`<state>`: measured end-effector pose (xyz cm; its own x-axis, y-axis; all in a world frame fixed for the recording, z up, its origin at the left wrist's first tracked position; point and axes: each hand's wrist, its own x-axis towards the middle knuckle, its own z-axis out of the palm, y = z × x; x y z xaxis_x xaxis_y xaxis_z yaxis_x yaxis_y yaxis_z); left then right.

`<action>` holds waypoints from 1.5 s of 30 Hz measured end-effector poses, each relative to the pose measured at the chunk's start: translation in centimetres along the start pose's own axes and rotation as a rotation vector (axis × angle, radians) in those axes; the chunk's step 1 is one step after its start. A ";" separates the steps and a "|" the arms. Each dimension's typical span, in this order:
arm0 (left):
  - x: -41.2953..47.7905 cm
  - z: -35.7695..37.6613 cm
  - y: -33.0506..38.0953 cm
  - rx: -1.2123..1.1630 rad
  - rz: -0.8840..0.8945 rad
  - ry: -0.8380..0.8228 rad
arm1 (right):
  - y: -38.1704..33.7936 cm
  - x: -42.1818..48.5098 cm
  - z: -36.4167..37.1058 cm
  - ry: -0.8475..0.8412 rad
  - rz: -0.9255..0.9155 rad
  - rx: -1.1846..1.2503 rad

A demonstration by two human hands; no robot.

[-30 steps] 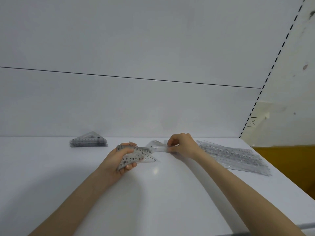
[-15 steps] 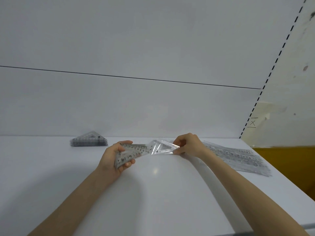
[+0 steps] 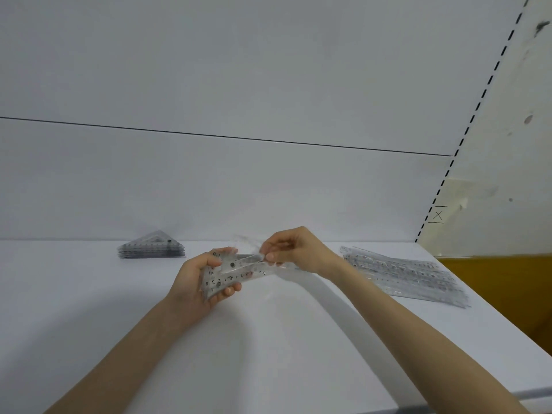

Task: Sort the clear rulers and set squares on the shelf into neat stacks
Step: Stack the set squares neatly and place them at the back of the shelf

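Held set squares (image 3: 231, 273), a small bundle of clear plastic triangles with printed numbers, lie in the left hand (image 3: 194, 283). Its thumb curls over the upper edge and its fingers wrap under the lower one, clamping the bundle just above the shelf (image 3: 268, 348). The right hand (image 3: 295, 249) meets the held set squares at their right tip. There its thumb and forefinger pinch one clear piece (image 3: 249, 249), with the other fingers curled in behind. That piece is smeared and see-through, so its outline cannot be made out, nor whether it lies flush on the bundle or apart from it. How many triangles the left hand grips cannot be counted either.

Left of the held set squares and farther back, near the rear wall (image 3: 268, 189), a squared-up stack of set squares (image 3: 152, 249) rests on the shelf. Right of the held set squares, a loose spread of rulers (image 3: 403, 274) lies slanting toward the shelf's right edge. Its pieces overlap so that single ones are hard to tell apart. Both forearms (image 3: 134, 348) are cut off by the bottom of the view.
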<state>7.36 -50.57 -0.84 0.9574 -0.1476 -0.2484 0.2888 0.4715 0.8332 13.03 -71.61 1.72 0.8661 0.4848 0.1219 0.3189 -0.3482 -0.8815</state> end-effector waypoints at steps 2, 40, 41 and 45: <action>-0.2 0.1 0.0 0.001 -0.013 -0.031 | -0.1 0.3 1.0 0.012 -0.011 -0.056; 1.2 -0.7 -0.7 0.077 0.106 -0.170 | 2.2 -0.8 2.3 0.102 -0.092 -0.357; 1.2 -0.7 -0.8 0.101 0.096 -0.188 | 2.2 -0.7 2.2 0.081 -0.119 -0.433; 1.1 -0.6 -1.2 0.212 0.052 -0.249 | 1.1 -0.4 1.7 0.086 -0.182 -0.676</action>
<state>8.03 -50.77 -2.36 0.9324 -0.3484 -0.0965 0.2071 0.2961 0.9324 12.40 -70.81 -0.07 0.7948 0.5271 0.3008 0.6067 -0.7036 -0.3700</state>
